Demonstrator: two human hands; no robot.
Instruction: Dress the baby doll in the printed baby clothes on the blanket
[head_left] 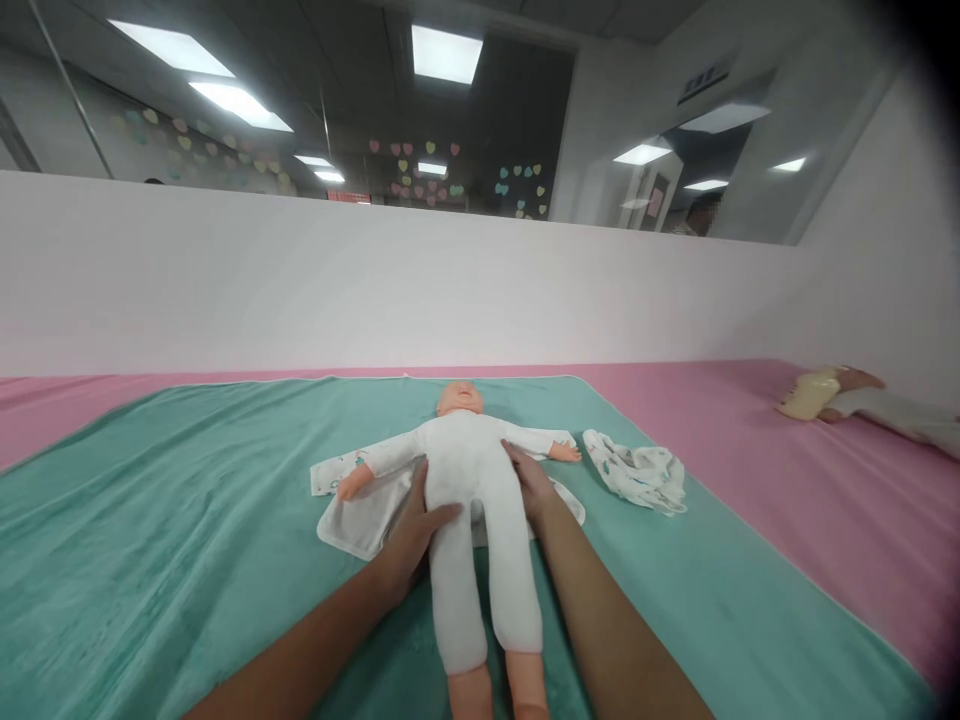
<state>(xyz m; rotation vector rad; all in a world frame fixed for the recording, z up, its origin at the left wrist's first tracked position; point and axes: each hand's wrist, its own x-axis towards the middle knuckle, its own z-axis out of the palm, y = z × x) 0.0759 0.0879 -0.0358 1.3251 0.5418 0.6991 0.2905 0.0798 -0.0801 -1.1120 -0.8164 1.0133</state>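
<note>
White cloth, the body of a baby doll (pixel 469 460), lies between the two hands. The left hand (pixel 409 535) has its thumb spread away from its fingers (pixel 418 485), the thumb resting over the doll's hip and the fingers set along its side. The right hand (pixel 531 485) touches the opposite side of the torso; part of it is hidden, so I cannot tell whether its fingers curl underneath.

The doll lies on its back, head away from the person, arms stretched out to both sides, legs pointing toward the camera. Beneath it is a white garment (pixel 367 518), with printed cloth showing by both of the doll's hands. Just beside the doll's hand on the right, a printed white cloth (pixel 637 475) lies crumpled. All of this rests on a teal blanket (pixel 225 500), spread over a pink cover (pixel 750 450). Farther right, near the white wall (pixel 375 290), sits a pale yellow item (pixel 810 395). Above the wall, heart-shaped stickers (pixel 430 200) show in the window area.
</note>
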